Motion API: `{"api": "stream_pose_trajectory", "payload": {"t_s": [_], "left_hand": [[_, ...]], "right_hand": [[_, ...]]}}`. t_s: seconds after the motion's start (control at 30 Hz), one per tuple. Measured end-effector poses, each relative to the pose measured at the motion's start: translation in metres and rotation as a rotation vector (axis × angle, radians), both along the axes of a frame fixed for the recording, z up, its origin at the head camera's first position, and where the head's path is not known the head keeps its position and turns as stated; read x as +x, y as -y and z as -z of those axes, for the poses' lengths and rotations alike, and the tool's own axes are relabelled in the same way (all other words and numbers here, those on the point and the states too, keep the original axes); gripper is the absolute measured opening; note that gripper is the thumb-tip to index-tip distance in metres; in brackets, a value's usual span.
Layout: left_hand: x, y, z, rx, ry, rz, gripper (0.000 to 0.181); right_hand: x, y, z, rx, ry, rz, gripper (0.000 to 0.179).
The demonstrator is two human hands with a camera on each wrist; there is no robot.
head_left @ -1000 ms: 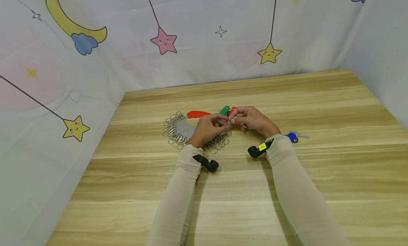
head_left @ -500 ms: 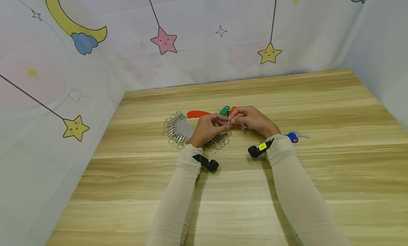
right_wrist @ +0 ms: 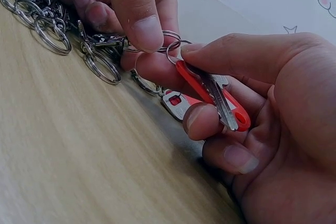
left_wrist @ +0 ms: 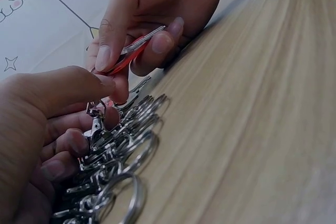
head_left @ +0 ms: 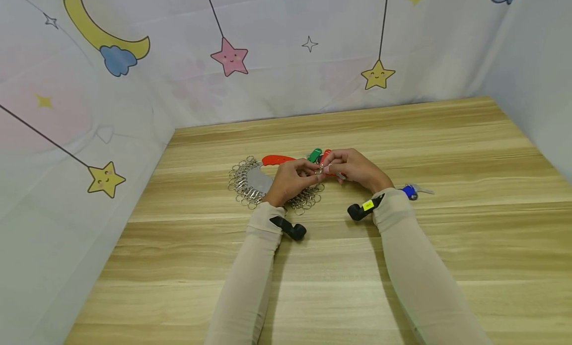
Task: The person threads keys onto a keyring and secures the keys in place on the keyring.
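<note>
With thumb and forefinger, my left hand (head_left: 289,180) pinches a metal split ring (right_wrist: 172,34); a snap hook (left_wrist: 97,121) hangs below those fingertips in the left wrist view. My right hand (head_left: 357,169) grips a silver key (right_wrist: 221,103) and its red key tag (right_wrist: 241,117), whose small wire ring (right_wrist: 170,53) overlaps the split ring between the fingertips. Behind the left hand lies a grey rounded plate (head_left: 256,178) with a red handle (head_left: 277,160), fringed with several clips and rings (head_left: 238,178). The left hand hides part of it.
A green key tag (head_left: 315,155) and another red tag (head_left: 326,155) lie just behind the hands. Beside the right wrist is a key with a blue tag (head_left: 409,191). The wooden table (head_left: 330,285) meets a printed cloth backdrop (head_left: 277,87) at its far edge.
</note>
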State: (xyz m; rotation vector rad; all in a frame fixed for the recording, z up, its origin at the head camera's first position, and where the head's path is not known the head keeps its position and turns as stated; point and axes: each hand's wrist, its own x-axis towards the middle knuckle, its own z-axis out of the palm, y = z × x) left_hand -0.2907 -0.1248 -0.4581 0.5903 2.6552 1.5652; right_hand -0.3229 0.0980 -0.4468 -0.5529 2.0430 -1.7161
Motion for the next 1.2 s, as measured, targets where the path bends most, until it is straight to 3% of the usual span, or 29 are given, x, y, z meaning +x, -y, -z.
{"api": "stream_pose_trajectory", "payload": {"t_s": [0.23,1.2], "left_hand": [[-0.0007,0.0001,0.0003,-0.014,0.01,0.022,0.028],[-0.0002,-0.0011,-0.0008,-0.03,0.011,-0.006,0.025]], "right_hand": [[0.0005,0.0005,-0.0008,0.007,-0.016,0.001,0.015],[0.0007,-0.0003,-0.0006,0.021,-0.035,0.002,0.015]]}}
